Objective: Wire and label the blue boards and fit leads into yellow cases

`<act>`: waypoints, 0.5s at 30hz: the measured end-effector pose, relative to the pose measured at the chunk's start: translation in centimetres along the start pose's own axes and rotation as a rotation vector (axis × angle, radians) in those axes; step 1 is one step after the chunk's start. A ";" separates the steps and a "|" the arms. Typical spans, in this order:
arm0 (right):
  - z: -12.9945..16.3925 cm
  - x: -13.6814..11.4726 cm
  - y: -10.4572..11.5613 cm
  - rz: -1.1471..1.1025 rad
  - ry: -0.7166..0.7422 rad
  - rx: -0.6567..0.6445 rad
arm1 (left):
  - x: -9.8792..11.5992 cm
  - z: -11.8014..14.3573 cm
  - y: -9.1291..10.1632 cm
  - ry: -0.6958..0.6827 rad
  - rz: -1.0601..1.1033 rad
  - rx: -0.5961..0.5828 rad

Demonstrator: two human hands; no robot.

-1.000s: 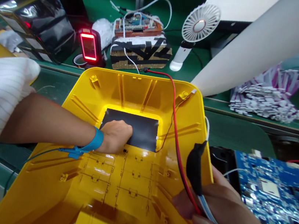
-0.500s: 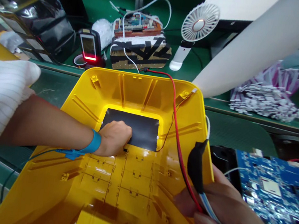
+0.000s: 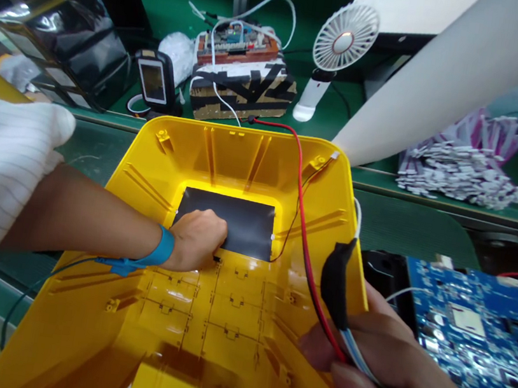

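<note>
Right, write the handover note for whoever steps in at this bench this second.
Left hand: fist inside the yellow housing, pressed on the lower left edge of the black panel in its window. Blue wrist strap on that wrist.
Right hand: pinching the wire bundle with its black sleeve at the housing's right rim; the blue circuit board sits beside it, outside the housing.
Red wire runs across the housing's right inner wall.
Done: panel is seated in the window.
Left: board is not yet inside the housing.
</note>
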State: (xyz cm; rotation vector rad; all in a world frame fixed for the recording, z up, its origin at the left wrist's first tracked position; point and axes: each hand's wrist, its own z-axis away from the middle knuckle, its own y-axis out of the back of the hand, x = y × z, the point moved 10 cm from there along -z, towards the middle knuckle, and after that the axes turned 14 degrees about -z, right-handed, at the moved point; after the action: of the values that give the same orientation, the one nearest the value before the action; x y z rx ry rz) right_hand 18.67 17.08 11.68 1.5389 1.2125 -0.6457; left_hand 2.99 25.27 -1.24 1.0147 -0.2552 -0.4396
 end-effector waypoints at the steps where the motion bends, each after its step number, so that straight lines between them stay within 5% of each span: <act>1: 0.0 0.2 0.0 0.001 -0.023 0.038 | 0.0 0.0 0.1 0.003 0.003 -0.001; 6: 0.9 0.4 0.8 0.010 -0.060 0.337 | -0.2 0.0 0.1 0.013 -0.002 0.004; 10: 0.7 0.3 -0.3 0.007 -0.057 0.183 | -0.1 0.0 0.0 0.007 -0.010 0.000; 15: 0.4 0.3 0.3 0.032 -0.090 0.182 | -0.2 0.1 0.1 0.020 -0.010 0.000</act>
State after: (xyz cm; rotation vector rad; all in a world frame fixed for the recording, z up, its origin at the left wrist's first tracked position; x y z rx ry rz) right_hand 19.16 16.82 11.42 1.6582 1.0833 -0.8133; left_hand 2.83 25.30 -1.08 1.0201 -0.2322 -0.4390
